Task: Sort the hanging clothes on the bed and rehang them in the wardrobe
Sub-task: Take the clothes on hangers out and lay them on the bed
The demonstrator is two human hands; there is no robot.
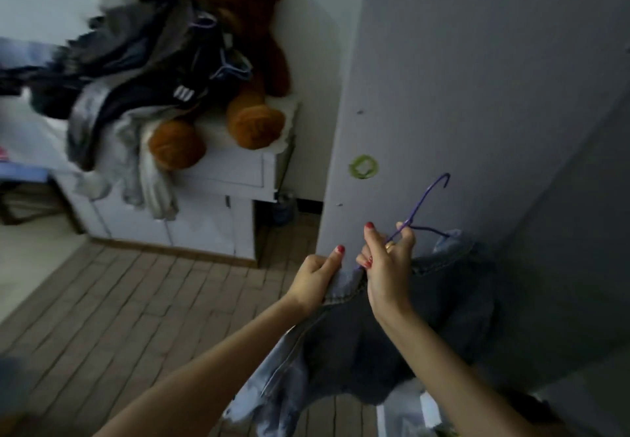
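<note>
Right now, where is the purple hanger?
In the head view, the purple hanger is lower right of centre, gripped by the right hand against the grey wall, its hook pointing up above the denim garment.

Bare forearms without sleeves, red-painted nails on left hand (315, 279) and right hand (387, 266), gold ring (389, 247) on right

Dim light falling across a pale grey wall (477, 78), brown plank floor (119, 300) stretching below, a white cabinet (218, 198) standing against the wall, a brown teddy bear (245, 44) sitting on top
</note>
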